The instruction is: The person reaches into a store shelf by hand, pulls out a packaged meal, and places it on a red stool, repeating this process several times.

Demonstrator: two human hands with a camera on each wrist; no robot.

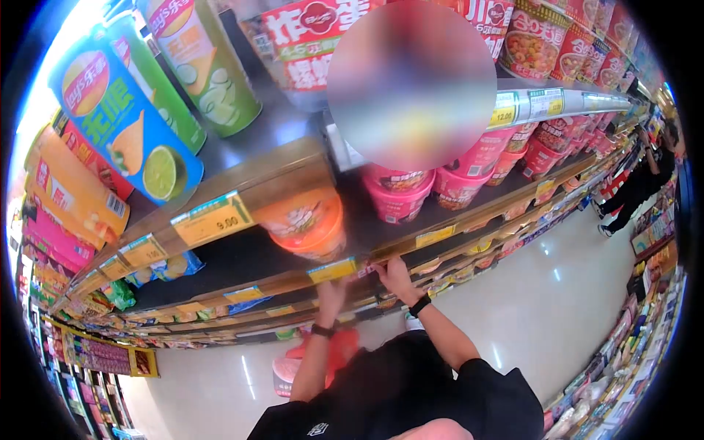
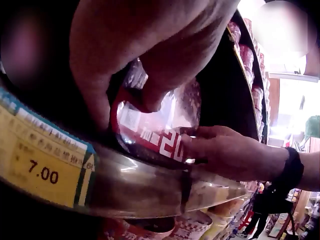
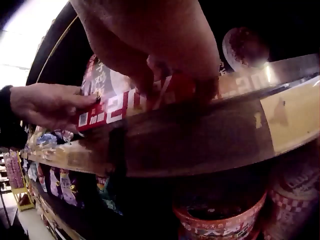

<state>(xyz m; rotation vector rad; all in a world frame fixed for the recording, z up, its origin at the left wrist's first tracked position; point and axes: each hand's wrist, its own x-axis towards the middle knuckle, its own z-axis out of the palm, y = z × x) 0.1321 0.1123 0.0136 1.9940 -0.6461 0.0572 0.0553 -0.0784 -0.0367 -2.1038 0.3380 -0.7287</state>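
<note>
Both hands are at a lower shelf, seen in the head view below the orange cup. A red package (image 2: 150,132) in shiny clear wrap, with large white "20" lettering, lies tilted at the shelf's front edge. My left hand (image 2: 145,45) reaches over it from above in the left wrist view, thumb and fingers bent round its near side. My right hand (image 2: 232,152) grips the package's other end, fingertips at its lettered edge. From the right wrist, the package (image 3: 107,112) shows white characters along a red side, with the right hand (image 3: 155,45) bent over it.
A plastic-fronted shelf edge (image 2: 135,187) carries a yellow 7.00 price tag (image 2: 45,165). Above stand an orange cup (image 1: 312,227), pink cups (image 1: 400,194) and a blue chip canister (image 1: 121,117). A red bag (image 1: 341,348) is near my left forearm. A person in black (image 1: 645,180) stands down the aisle.
</note>
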